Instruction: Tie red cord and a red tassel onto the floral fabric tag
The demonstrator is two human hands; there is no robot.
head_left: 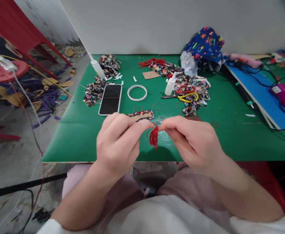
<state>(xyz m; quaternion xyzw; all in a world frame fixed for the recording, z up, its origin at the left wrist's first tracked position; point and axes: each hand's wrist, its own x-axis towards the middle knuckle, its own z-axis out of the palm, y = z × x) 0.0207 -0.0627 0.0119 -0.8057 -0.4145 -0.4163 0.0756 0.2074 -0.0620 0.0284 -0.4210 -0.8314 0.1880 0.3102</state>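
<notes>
A small red thread tassel (154, 137) hangs between my two hands, just above the green tabletop near its front edge. My left hand (121, 139) pinches the tassel's top from the left. From the right, my right hand (189, 138) pinches at the same top, its thumb and index finger pressed together. The exact grip on the threads is too small to make out. Beyond my left fingers lies a floral fabric strip with a brown card face (142, 115), partly hidden by that hand. Loose red thread bits (158, 106) are scattered behind the tassel.
A phone (110, 99), a tape roll (137, 93), scissors (187, 94) and a glue bottle (170, 84) lie or stand beyond my hands. Another bottle (97, 68) is at back left. Floral fabric pieces (165, 68) and a blue folder (259, 97) occupy the back and right.
</notes>
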